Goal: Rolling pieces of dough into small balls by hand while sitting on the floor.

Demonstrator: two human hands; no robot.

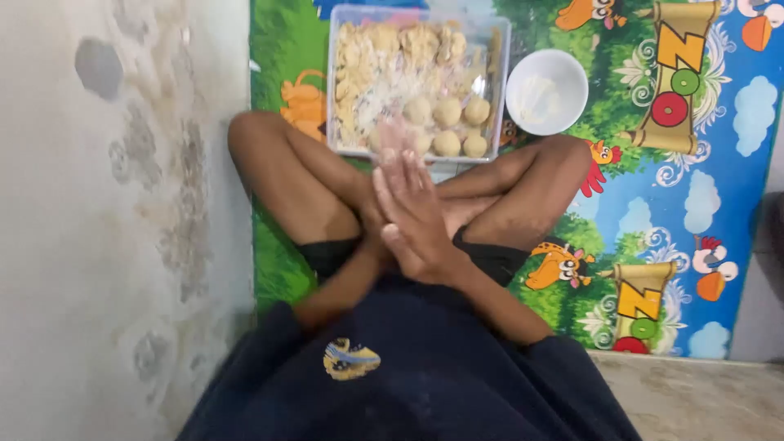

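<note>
Right now: clear rectangular tub (pixel 500 49) of dough balls (pixel 447 113) ahead, white bowl (pixel 546 91) beside; right hand (pixel 420 216) flat over left hand (pixel 377 214), fingers straight, probably pressing something unseen.

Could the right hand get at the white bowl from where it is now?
Probably yes: the right hand is pressed on the left hand over the lap, and nothing stands between it and the white bowl beyond the knee.

left hand (pixel 377 219) mostly hidden beneath right hand (pixel 418 219)
</note>
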